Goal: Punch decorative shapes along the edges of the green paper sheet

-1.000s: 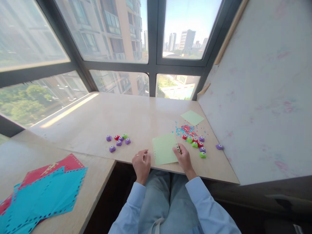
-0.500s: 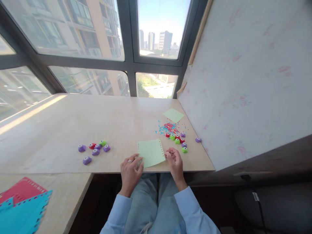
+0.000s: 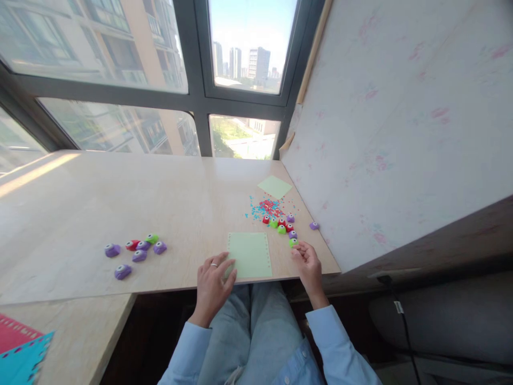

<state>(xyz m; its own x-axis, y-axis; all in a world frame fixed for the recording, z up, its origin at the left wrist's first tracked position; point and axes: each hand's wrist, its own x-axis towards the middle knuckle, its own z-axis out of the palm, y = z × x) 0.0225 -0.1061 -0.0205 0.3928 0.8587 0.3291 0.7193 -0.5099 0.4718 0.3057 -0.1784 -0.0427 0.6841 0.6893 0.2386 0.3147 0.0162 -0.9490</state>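
Note:
A light green sheet of paper [image 3: 249, 254] with small notches punched along its left and right sides lies at the table's front edge. My left hand [image 3: 214, 282] rests on its lower left side, fingers spread, with a ring on one finger. To the right of the sheet, my right hand [image 3: 308, 266] has its fingers bent, with thumb and fingertips at the lower side of a green craft punch [image 3: 293, 243]. That punch is the nearest in a cluster of small red, green and purple craft punches [image 3: 281, 229].
Red and blue paper bits [image 3: 269, 207] lie behind the cluster, near another green sheet [image 3: 274, 186]. A lone purple punch [image 3: 314, 225] sits by the wall. Several more punches [image 3: 139, 255] stand left. Punched red [image 3: 18, 332] and blue sheets [image 3: 30, 355] lie lower left.
My right hand has left the sheet's right edge and moved right to the green punch. The sheet lies straighter now. My left hand stays on it. The view has shifted rightward.

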